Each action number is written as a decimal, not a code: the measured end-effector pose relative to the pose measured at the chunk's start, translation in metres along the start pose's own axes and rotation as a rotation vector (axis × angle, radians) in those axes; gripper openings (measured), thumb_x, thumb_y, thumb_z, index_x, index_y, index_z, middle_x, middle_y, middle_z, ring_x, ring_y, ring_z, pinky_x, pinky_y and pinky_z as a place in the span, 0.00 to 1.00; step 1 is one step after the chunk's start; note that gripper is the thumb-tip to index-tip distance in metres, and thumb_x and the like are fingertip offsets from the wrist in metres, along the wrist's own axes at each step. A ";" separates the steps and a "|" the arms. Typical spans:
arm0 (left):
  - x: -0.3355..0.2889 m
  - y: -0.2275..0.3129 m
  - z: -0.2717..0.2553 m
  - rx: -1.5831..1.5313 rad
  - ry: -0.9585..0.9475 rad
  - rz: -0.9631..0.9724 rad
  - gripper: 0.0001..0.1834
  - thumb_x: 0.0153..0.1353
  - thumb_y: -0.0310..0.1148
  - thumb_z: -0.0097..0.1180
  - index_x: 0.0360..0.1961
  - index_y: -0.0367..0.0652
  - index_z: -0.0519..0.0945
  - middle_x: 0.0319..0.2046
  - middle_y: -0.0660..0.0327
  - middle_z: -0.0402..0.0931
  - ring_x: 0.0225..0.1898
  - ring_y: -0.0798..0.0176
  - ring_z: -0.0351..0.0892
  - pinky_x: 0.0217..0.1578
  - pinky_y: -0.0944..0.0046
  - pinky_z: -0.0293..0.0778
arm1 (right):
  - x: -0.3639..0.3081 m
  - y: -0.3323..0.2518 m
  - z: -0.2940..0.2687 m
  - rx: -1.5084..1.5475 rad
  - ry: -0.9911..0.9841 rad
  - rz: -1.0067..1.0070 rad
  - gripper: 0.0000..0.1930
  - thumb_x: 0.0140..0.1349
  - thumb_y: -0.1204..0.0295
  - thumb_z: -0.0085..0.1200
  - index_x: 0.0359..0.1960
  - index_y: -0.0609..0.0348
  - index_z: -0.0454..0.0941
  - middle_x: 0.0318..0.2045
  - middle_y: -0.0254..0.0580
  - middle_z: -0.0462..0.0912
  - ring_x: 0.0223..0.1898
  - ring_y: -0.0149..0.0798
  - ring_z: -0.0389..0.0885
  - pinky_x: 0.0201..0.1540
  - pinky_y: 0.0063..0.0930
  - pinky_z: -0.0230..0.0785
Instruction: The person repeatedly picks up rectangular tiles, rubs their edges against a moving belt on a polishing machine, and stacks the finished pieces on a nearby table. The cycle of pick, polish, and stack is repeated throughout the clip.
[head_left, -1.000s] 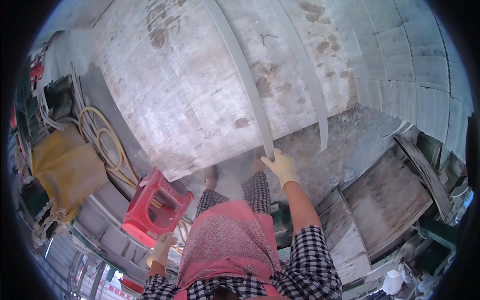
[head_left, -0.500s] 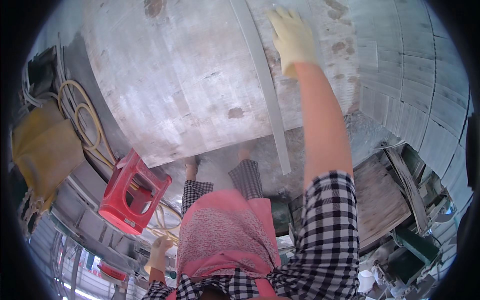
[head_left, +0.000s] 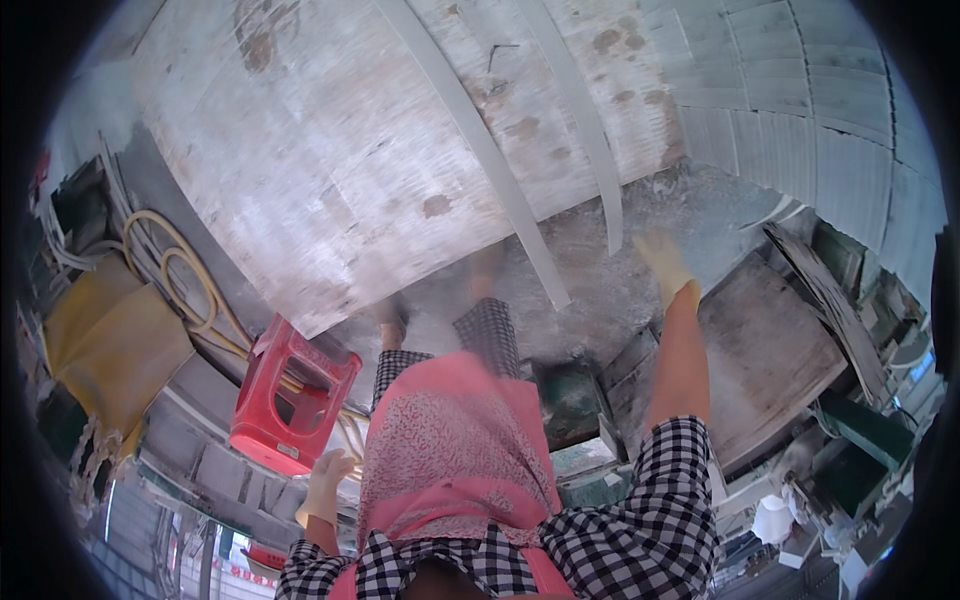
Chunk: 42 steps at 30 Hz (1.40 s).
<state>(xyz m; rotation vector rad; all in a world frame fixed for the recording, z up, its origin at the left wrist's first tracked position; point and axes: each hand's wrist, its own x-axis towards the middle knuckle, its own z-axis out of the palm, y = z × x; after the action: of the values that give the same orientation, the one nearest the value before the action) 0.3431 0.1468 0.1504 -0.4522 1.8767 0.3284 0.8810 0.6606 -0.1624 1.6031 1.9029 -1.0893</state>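
A large, pale, stained board [head_left: 330,170] lies in front of me. Two long, narrow grey strips lie across it, and their near ends stick out past its edge: the left strip [head_left: 470,125] and the right strip [head_left: 585,100]. My right hand [head_left: 665,270], in a pale yellow glove, is apart from the right strip's near end. Motion blurs it, but the fingers look stretched out with nothing in them. Low at my left side, my gloved left hand [head_left: 325,487] hangs close to a red plastic stool [head_left: 285,405], fingers loosely apart and holding nothing visible.
A small bent dark piece [head_left: 497,52] lies on the board between the strips. Coiled yellowish hose [head_left: 175,265] and a yellow sheet [head_left: 110,345] are at the left. At the right are a brown wooden panel [head_left: 765,365], a leaning plank [head_left: 825,300] and a grey panelled surface [head_left: 800,110].
My right hand has come off the board, back toward me and to the right, uncovering the right strip. The view has shifted. My left hand stays low beside the stool.
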 end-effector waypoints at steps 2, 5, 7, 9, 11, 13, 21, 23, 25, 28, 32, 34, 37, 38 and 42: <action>-0.006 0.005 -0.005 0.025 0.030 -0.009 0.20 0.69 0.42 0.55 0.52 0.36 0.77 0.36 0.57 0.83 0.38 0.65 0.84 0.40 0.69 0.78 | 0.021 -0.007 -0.002 0.309 0.201 0.114 0.27 0.55 0.56 0.62 0.51 0.62 0.79 0.49 0.57 0.83 0.51 0.58 0.81 0.51 0.46 0.73; -0.017 0.014 -0.005 0.037 0.080 0.006 0.18 0.67 0.41 0.57 0.47 0.36 0.79 0.34 0.59 0.83 0.36 0.67 0.83 0.39 0.69 0.77 | 0.043 -0.073 -0.007 0.209 0.153 0.073 0.26 0.54 0.53 0.63 0.48 0.60 0.80 0.46 0.55 0.84 0.48 0.58 0.82 0.48 0.48 0.73; -0.026 0.021 -0.002 0.103 0.100 -0.068 0.18 0.67 0.40 0.57 0.48 0.35 0.79 0.35 0.59 0.83 0.38 0.65 0.83 0.43 0.65 0.78 | 0.032 -0.109 -0.012 0.114 0.208 0.186 0.23 0.55 0.54 0.62 0.47 0.58 0.81 0.46 0.52 0.84 0.46 0.57 0.83 0.47 0.49 0.73; -0.033 0.030 0.003 0.087 0.061 0.022 0.19 0.68 0.41 0.56 0.49 0.35 0.78 0.37 0.57 0.83 0.40 0.63 0.84 0.45 0.64 0.78 | 0.021 -0.124 -0.020 0.024 0.236 0.241 0.21 0.56 0.54 0.60 0.46 0.54 0.81 0.45 0.49 0.84 0.46 0.56 0.83 0.47 0.49 0.74; -0.037 0.037 0.008 0.071 0.046 0.046 0.20 0.68 0.41 0.55 0.51 0.34 0.77 0.38 0.55 0.83 0.42 0.61 0.84 0.48 0.63 0.77 | 0.015 -0.125 -0.031 -0.054 0.242 0.255 0.19 0.58 0.55 0.58 0.46 0.52 0.81 0.44 0.47 0.85 0.46 0.54 0.83 0.47 0.50 0.74; -0.037 0.041 0.010 0.050 0.056 0.029 0.24 0.68 0.41 0.55 0.55 0.31 0.74 0.39 0.52 0.83 0.44 0.59 0.82 0.52 0.62 0.75 | 0.014 -0.114 -0.049 -0.136 0.265 0.235 0.18 0.59 0.55 0.57 0.46 0.49 0.82 0.42 0.45 0.85 0.45 0.52 0.84 0.47 0.50 0.74; -0.032 0.036 0.015 0.026 0.074 -0.003 0.22 0.68 0.42 0.56 0.54 0.34 0.76 0.40 0.53 0.83 0.43 0.60 0.84 0.48 0.62 0.78 | 0.018 -0.103 -0.116 -0.313 0.118 0.226 0.20 0.61 0.51 0.56 0.44 0.54 0.81 0.43 0.49 0.85 0.46 0.53 0.84 0.47 0.50 0.74; -0.034 0.034 0.020 0.071 0.031 -0.012 0.23 0.68 0.42 0.55 0.54 0.34 0.75 0.41 0.53 0.83 0.43 0.60 0.84 0.48 0.62 0.78 | 0.014 -0.118 -0.085 -0.299 0.070 0.189 0.20 0.61 0.51 0.56 0.44 0.54 0.81 0.43 0.49 0.85 0.46 0.53 0.84 0.47 0.51 0.73; -0.039 0.032 0.023 0.031 0.028 0.022 0.23 0.66 0.41 0.57 0.53 0.32 0.76 0.41 0.54 0.82 0.43 0.62 0.83 0.49 0.64 0.76 | 0.018 -0.130 -0.058 -0.195 0.046 0.257 0.22 0.59 0.51 0.58 0.46 0.55 0.80 0.45 0.49 0.85 0.48 0.54 0.83 0.49 0.50 0.73; -0.043 0.026 0.018 -0.033 -0.014 0.083 0.22 0.65 0.40 0.57 0.51 0.31 0.77 0.40 0.56 0.81 0.42 0.63 0.81 0.49 0.66 0.75 | 0.014 -0.126 -0.031 -0.113 -0.080 0.324 0.27 0.56 0.49 0.60 0.50 0.56 0.78 0.48 0.55 0.83 0.51 0.58 0.81 0.52 0.50 0.72; -0.027 0.021 0.005 0.060 -0.034 0.066 0.23 0.68 0.41 0.55 0.56 0.32 0.74 0.41 0.56 0.81 0.44 0.62 0.82 0.52 0.64 0.75 | -0.058 -0.086 -0.008 -0.215 -0.190 0.271 0.39 0.51 0.47 0.63 0.60 0.60 0.72 0.54 0.62 0.78 0.58 0.61 0.76 0.58 0.50 0.70; -0.016 0.021 0.002 0.060 -0.043 0.132 0.22 0.68 0.40 0.55 0.55 0.33 0.76 0.41 0.58 0.81 0.43 0.64 0.81 0.51 0.64 0.75 | -0.128 -0.076 0.022 -0.429 -0.586 0.250 0.38 0.55 0.38 0.54 0.60 0.53 0.77 0.59 0.51 0.78 0.61 0.53 0.75 0.63 0.44 0.67; -0.009 0.028 -0.001 -0.028 -0.116 0.224 0.20 0.67 0.39 0.56 0.52 0.34 0.77 0.39 0.61 0.81 0.41 0.65 0.81 0.50 0.64 0.75 | -0.225 -0.092 0.068 -0.460 -0.750 0.111 0.35 0.58 0.38 0.47 0.54 0.53 0.80 0.57 0.50 0.77 0.59 0.52 0.75 0.61 0.44 0.66; -0.010 0.029 -0.004 -0.022 -0.135 0.237 0.19 0.66 0.41 0.54 0.49 0.36 0.80 0.40 0.63 0.81 0.41 0.67 0.81 0.50 0.65 0.74 | -0.241 -0.106 0.077 -0.333 -0.651 0.107 0.34 0.59 0.39 0.47 0.53 0.53 0.80 0.55 0.50 0.77 0.57 0.51 0.75 0.59 0.44 0.67; -0.027 0.026 -0.043 0.272 -0.075 0.354 0.20 0.65 0.45 0.51 0.45 0.39 0.83 0.40 0.62 0.84 0.40 0.67 0.82 0.46 0.66 0.74 | -0.239 -0.199 0.073 -0.141 -0.458 -0.032 0.31 0.60 0.41 0.47 0.49 0.55 0.80 0.50 0.49 0.78 0.51 0.49 0.74 0.53 0.42 0.67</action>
<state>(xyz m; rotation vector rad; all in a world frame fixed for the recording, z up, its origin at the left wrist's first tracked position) 0.3036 0.1556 0.1906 0.0776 1.8903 0.3126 0.7371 0.4492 0.0291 1.1308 1.6582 -1.1847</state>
